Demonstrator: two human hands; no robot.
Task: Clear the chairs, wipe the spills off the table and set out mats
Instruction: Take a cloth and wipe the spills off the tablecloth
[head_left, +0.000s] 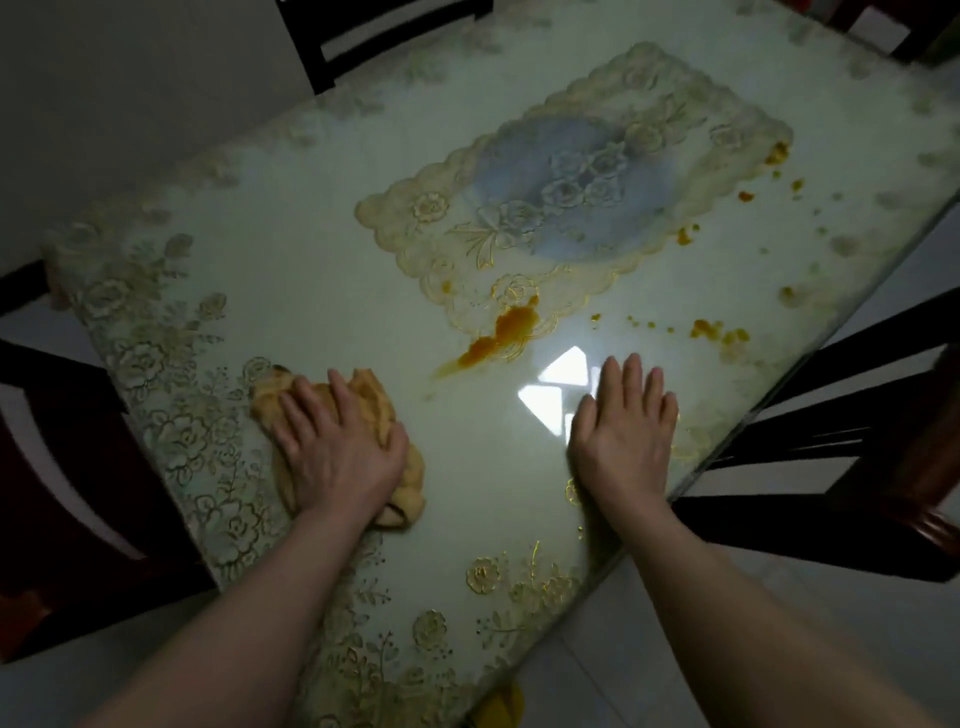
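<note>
My left hand (337, 447) presses flat on a crumpled yellow cloth (374, 400) on the glass-topped table (291, 291). My right hand (623, 421) lies flat and empty on the glass, fingers apart, near the table's right edge. Between and beyond the hands, an orange spill (506, 332) smears across the near corner of a lace placemat (576, 192) with a blue floral centre. Smaller orange drops (719, 330) are scattered along the right side of the table, up to the mat's far corner (779, 150).
Dark wooden chairs stand around the table: one at left (57, 431), one at right (841, 431), one at the far side (374, 36). Something yellow (501, 706) lies on the floor below the near table edge. A window reflection glares between my hands.
</note>
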